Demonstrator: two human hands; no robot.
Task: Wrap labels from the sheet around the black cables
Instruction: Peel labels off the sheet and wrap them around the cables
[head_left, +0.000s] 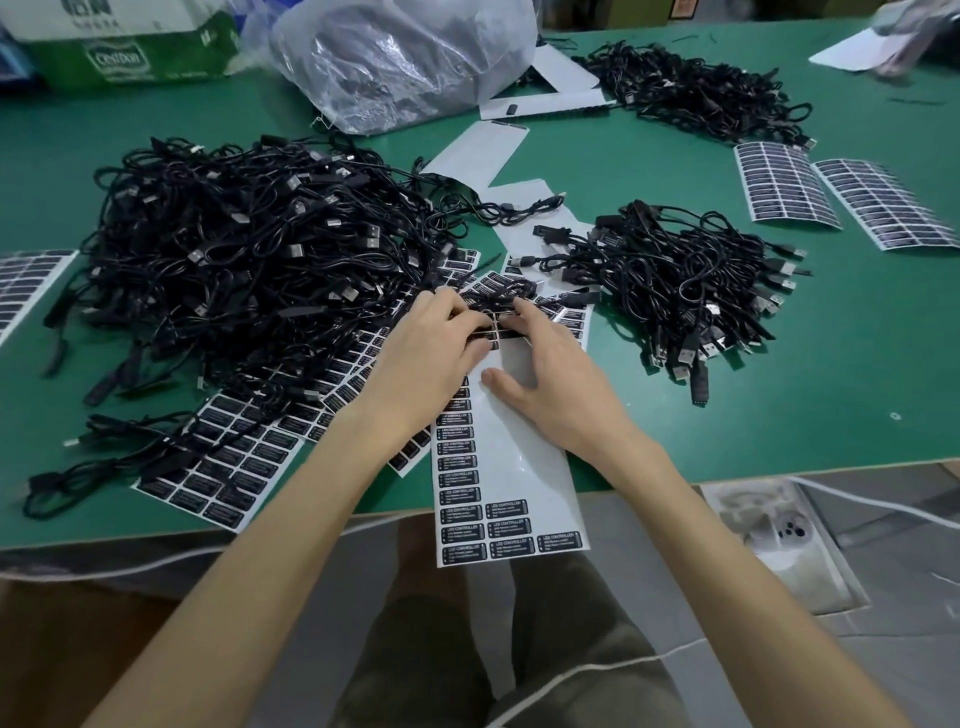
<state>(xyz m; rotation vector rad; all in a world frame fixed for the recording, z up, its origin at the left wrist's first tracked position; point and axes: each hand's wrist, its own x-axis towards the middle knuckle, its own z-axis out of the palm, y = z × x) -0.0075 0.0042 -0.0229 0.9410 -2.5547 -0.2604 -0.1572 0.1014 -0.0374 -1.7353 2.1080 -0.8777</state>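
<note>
Pressing our spread right hand (545, 387) flat on the label sheet (519, 467), we curl the fingers of our left hand (434, 358) over its top labels, grip unclear; a black cable (498, 297) lies just beyond both hands' fingertips.

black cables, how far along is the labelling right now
Done: the label sheet under the hands has much of its right side peeled bare; the smaller cable pile on the right may be finished ones. In hand: the left hand and right hand work at a label beside one coiled cable. To do: the large cable pile on the left, plus the sheet's remaining labels.
</note>
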